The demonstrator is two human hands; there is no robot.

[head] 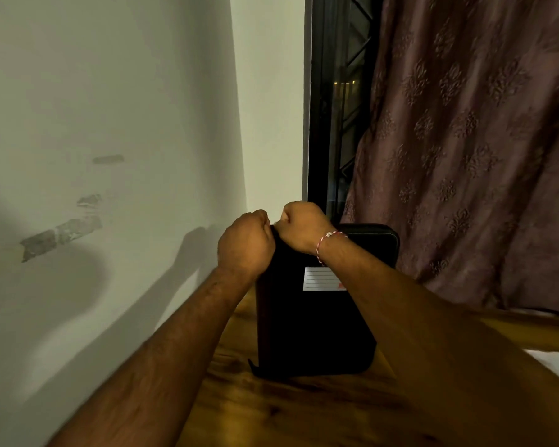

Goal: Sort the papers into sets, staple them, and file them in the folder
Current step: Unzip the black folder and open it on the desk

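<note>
Nothing legible shows: no words, numbers or brand marks can be read. The only label is a white rectangular sticker [321, 279] ruled with thin grey lines, stuck on the front face of the black zip-edged folder [313, 330] on the wooden worktop [288, 408]. Its ruled lines carry no readable writing. A small red patch at its lower right corner, partly hidden behind the right forearm [384, 285], is too blurred to read.

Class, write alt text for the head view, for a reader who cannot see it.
The left hand and right hand pinch the far corner of a black folder on a wooden table. A wall stands left, a curtain right.
</note>
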